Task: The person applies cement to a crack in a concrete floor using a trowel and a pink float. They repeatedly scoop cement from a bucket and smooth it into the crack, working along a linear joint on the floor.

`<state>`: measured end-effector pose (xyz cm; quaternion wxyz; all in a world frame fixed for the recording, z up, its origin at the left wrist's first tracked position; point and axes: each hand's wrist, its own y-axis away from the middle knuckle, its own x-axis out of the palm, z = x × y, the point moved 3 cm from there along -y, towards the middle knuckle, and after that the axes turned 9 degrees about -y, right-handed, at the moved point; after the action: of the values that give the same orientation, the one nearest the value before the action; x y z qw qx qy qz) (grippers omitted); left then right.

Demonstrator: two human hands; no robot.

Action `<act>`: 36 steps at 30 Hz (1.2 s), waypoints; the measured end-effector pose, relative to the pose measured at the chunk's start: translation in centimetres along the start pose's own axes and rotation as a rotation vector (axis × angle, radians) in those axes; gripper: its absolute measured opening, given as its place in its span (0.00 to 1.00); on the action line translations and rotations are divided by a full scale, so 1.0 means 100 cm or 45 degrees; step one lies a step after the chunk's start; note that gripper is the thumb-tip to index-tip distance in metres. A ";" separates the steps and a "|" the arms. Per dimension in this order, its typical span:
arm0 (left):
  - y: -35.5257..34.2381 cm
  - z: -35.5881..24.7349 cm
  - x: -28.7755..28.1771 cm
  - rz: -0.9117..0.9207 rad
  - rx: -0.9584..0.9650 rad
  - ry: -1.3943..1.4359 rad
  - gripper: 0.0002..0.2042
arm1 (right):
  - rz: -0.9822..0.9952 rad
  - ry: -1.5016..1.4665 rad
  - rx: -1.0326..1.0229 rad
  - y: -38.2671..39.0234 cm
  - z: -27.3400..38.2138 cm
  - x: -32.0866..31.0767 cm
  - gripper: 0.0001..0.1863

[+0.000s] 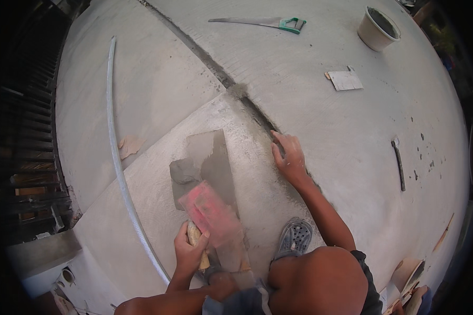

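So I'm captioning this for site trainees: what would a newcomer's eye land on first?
First, the red-stained trowel gripped by the left hand, blade beside wet grey mortar at centre. Next, the right hand pressed flat on the dark mortar-filled joint. Farther off lie a handsaw and a bucket.

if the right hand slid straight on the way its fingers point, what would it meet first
The right hand points up along the mortar-filled joint. Only that groove and bare concrete lie ahead; the saw seems off to the right.
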<state>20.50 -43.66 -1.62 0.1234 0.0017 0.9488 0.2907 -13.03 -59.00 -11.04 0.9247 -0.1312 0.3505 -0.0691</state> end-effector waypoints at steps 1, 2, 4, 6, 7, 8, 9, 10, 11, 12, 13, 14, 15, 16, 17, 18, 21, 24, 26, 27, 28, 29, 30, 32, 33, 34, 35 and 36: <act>0.002 0.000 -0.004 -0.016 -0.006 -0.014 0.12 | 0.028 -0.022 0.014 -0.008 -0.002 0.015 0.29; 0.003 0.001 -0.004 -0.022 -0.028 0.000 0.13 | 0.051 -0.031 0.029 -0.018 -0.003 0.026 0.33; 0.004 0.002 -0.003 -0.022 -0.065 0.028 0.15 | 0.099 0.046 0.051 -0.032 -0.006 0.046 0.40; 0.002 0.005 0.000 0.006 -0.047 0.017 0.15 | 0.147 0.218 0.067 -0.039 -0.011 0.060 0.46; 0.001 0.006 0.002 0.019 -0.037 0.009 0.16 | 0.215 0.206 -0.001 -0.038 -0.011 0.062 0.45; 0.001 0.005 0.003 0.018 -0.041 -0.004 0.16 | 0.283 0.195 -0.067 -0.036 -0.012 0.063 0.45; 0.001 0.004 0.004 0.018 -0.046 -0.017 0.16 | 0.349 0.186 -0.134 -0.033 -0.013 0.063 0.45; 0.005 0.002 -0.003 -0.012 -0.053 -0.039 0.16 | 0.446 0.039 -0.131 -0.031 0.001 0.067 0.45; 0.007 0.002 -0.006 -0.030 -0.059 -0.029 0.16 | 0.546 -0.097 -0.121 -0.026 0.019 0.060 0.45; 0.009 0.001 -0.010 -0.050 -0.065 -0.019 0.15 | 0.647 -0.234 -0.112 -0.024 0.029 0.060 0.45; 0.009 0.001 -0.005 -0.044 -0.067 0.004 0.15 | 0.510 -0.123 -0.096 -0.026 0.021 0.054 0.46; 0.008 0.002 -0.003 -0.032 -0.057 -0.015 0.15 | 0.374 -0.014 -0.082 -0.029 0.009 0.051 0.46; 0.006 0.002 -0.002 -0.021 -0.046 -0.035 0.15 | 0.235 0.093 -0.069 -0.031 0.001 0.050 0.47; 0.004 0.003 -0.002 -0.015 -0.030 -0.061 0.15 | 0.252 0.158 -0.080 -0.029 -0.004 0.056 0.45; 0.003 0.005 -0.002 -0.020 -0.046 -0.053 0.16 | 0.266 0.223 -0.091 -0.026 -0.008 0.062 0.44; 0.003 0.008 0.000 -0.023 -0.061 -0.047 0.16 | 0.280 0.290 -0.100 -0.023 -0.013 0.065 0.44; 0.005 0.005 -0.007 -0.029 -0.076 -0.021 0.15 | 0.496 -0.038 -0.434 -0.014 0.034 0.053 0.40; 0.005 0.005 -0.005 -0.011 -0.055 -0.015 0.15 | 0.064 -0.296 -0.395 -0.014 0.043 0.042 0.31; 0.004 0.007 -0.003 -0.018 -0.050 -0.016 0.16 | 0.213 -0.515 -0.288 -0.001 0.066 0.032 0.24; 0.003 0.007 0.001 -0.021 -0.052 -0.014 0.17 | 0.280 -0.627 -0.232 0.009 0.084 0.024 0.21; 0.001 0.006 0.002 -0.029 -0.052 -0.020 0.19 | 0.328 -0.662 -0.286 0.019 0.111 0.019 0.18; -0.001 0.009 0.002 -0.058 -0.034 -0.023 0.19 | 0.376 -0.690 -0.339 0.030 0.136 0.017 0.16; -0.001 0.013 0.000 -0.087 -0.014 -0.026 0.19 | 0.388 -0.690 -0.351 0.038 0.152 0.020 0.17; -0.003 0.016 0.004 -0.092 -0.011 -0.025 0.20 | 0.420 -0.644 -0.360 0.050 0.167 0.018 0.18; -0.004 0.016 0.004 -0.086 -0.029 -0.036 0.20 | 0.386 -0.731 -0.308 0.048 0.158 0.020 0.16; -0.003 0.017 0.002 -0.096 -0.051 -0.054 0.20 | 0.337 -0.718 -0.166 0.044 0.144 0.028 0.16; -0.003 0.016 0.000 -0.112 -0.036 -0.026 0.19 | 0.282 -0.709 -0.025 0.036 0.128 0.035 0.16; -0.002 0.016 -0.001 -0.129 -0.021 0.002 0.19 | 0.228 -0.699 0.116 0.029 0.110 0.044 0.16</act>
<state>21.02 -42.96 -2.99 0.1370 -0.0475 0.9454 0.2919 -2.33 -55.07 -6.77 0.9923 -0.0720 0.0940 0.0352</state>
